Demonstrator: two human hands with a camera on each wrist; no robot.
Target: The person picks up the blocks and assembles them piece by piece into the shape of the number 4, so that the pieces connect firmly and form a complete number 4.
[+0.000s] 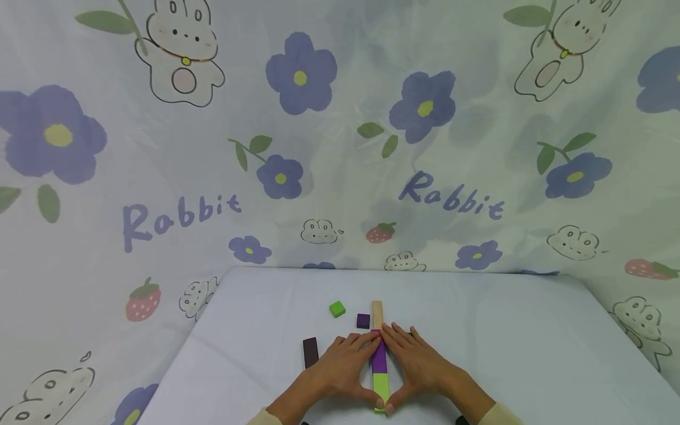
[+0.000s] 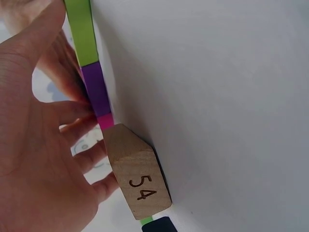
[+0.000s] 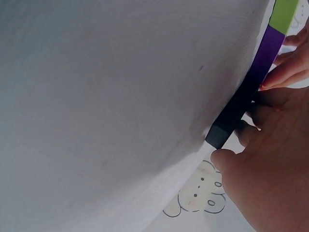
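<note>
A straight row of blocks runs away from me between both hands: a light green block [image 1: 381,386], a purple block [image 1: 379,359], a narrow pink strip and a natural wood block [image 1: 377,314]. My left hand [image 1: 346,365] lies along its left side, fingertips right at the pink strip. On the other side my right hand [image 1: 422,367] mirrors it, fingers extended. Both thumbs meet at the green block's near end. The left wrist view also has a wooden block [image 2: 140,179] marked 54. A dark block [image 3: 224,121] shows by the right fingers in the right wrist view.
Left of the row's far part lie a small dark purple cube [image 1: 363,320] and a bright green block [image 1: 337,309]. A dark brown block [image 1: 310,352] lies beside my left hand, partly hidden by it. Behind the white table [image 1: 255,319] hangs a rabbit-print cloth [image 1: 340,147].
</note>
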